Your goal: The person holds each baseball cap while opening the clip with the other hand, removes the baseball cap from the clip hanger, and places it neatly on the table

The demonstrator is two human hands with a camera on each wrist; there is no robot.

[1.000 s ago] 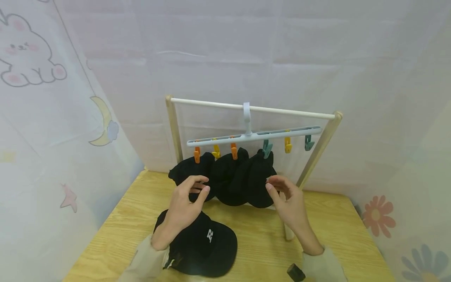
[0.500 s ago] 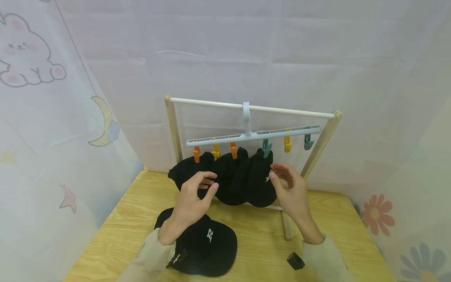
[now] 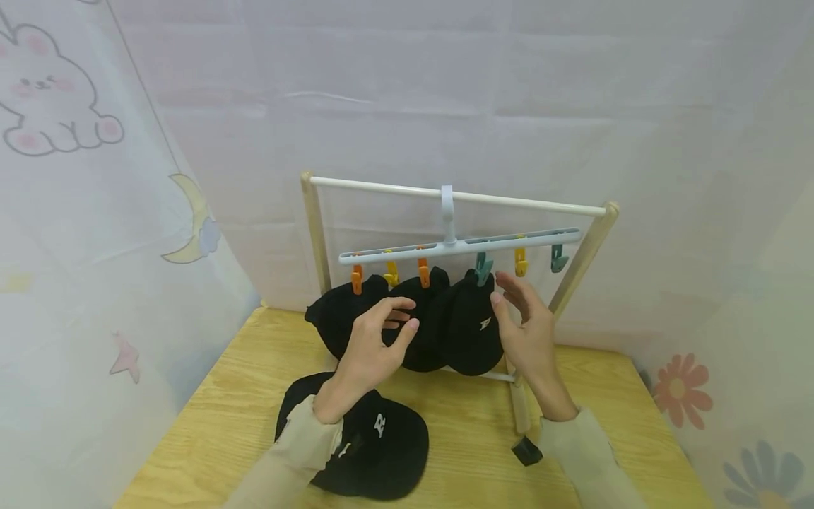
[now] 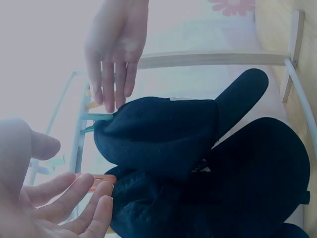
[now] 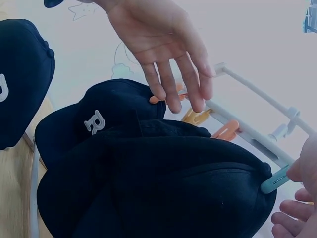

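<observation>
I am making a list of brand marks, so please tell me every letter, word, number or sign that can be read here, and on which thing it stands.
"R": a white embroidered letter on the black baseball cap lying on the wooden table.
"R": the same white letter on a black cap hanging from the clip hanger.
A small white mark on the rightmost hanging black cap: too small to read.
No other words or numbers show.

Both hands (image 3: 445, 332) risen toward hanging caps (image 3: 439, 322), apparently touching nothing.
</observation>
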